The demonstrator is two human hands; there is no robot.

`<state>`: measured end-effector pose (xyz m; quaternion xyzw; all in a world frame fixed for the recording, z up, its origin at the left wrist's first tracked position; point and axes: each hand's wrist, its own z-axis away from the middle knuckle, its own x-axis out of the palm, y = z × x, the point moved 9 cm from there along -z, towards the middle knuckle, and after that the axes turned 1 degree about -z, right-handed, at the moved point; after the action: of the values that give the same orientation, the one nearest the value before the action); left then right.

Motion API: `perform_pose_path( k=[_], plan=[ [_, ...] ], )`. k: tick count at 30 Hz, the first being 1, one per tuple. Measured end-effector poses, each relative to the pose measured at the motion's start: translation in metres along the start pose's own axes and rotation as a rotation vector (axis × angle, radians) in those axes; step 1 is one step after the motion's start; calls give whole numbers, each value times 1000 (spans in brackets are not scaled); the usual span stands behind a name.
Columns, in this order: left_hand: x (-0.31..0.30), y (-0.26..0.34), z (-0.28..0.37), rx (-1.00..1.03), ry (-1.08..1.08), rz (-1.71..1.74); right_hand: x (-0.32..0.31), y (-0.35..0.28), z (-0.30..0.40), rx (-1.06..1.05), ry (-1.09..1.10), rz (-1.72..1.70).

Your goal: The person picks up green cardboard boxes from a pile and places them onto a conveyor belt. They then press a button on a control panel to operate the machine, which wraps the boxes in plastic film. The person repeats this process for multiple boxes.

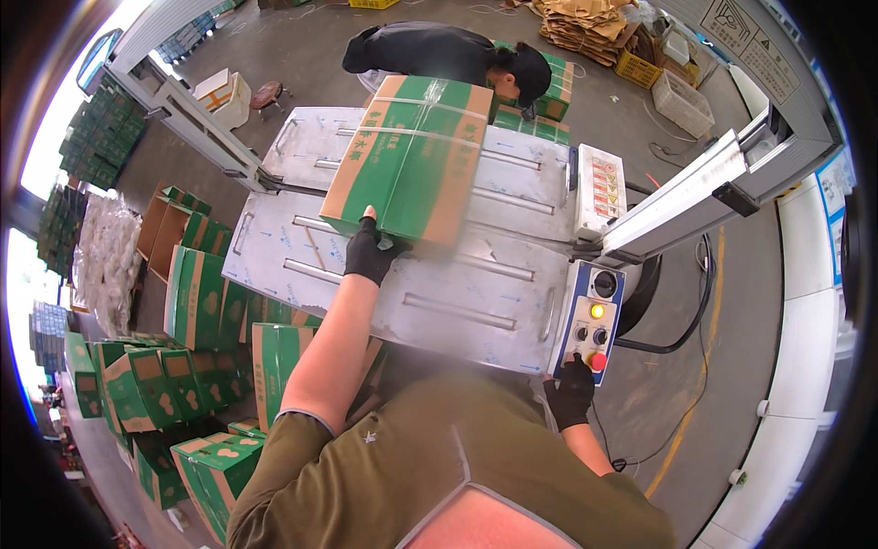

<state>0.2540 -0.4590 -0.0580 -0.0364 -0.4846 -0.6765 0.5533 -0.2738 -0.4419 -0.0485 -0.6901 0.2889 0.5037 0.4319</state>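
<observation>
A closed green and brown cardboard carton (418, 158), bound with white straps, lies on the metal roller table (473, 336) of a strapping machine. My left hand (370, 250), in a black fingerless glove, is at the carton's near left corner, thumb on its top edge; its fingers are partly hidden. My right hand (573, 391), gloved alike, is at the lower end of the control panel (590, 322), a finger touching it near the red emergency stop button (598, 361). A yellow lamp (597, 311) glows on the panel.
A person in black (439, 51) bends behind the carton, beside more green cartons (552, 82). The machine's metal frame rises at left (199, 123) and right (679, 199). Green cartons (199, 295) crowd the floor at left. Plastic crates (682, 103) and flattened cardboard (583, 27) lie at back right.
</observation>
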Motion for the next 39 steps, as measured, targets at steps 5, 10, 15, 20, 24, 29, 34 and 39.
perform_pose_path(
  k=[5,10,15,20,24,29,34,39],
  plan=[
    [10,0,10,108,-97,-141,-6,-5,-1,-1,2,28],
    [5,2,28,144,8,228,-19,-25,-23,32,-36,64],
    [-9,-3,35,178,-12,320,-23,-72,-72,-118,-55,149],
    [-76,-44,42,93,-5,357,-10,-133,-137,-372,-91,-211],
    [-197,-66,116,376,340,187,29,-213,-161,-531,-273,-424],
    [-349,-136,234,479,968,568,127,-310,-102,-458,-942,-861],
    [-507,-191,344,382,1400,475,241,-381,-1,-191,-1540,-746],
    [-663,-175,408,167,1619,107,355,-500,-5,-632,-1152,-399]
  ],
)
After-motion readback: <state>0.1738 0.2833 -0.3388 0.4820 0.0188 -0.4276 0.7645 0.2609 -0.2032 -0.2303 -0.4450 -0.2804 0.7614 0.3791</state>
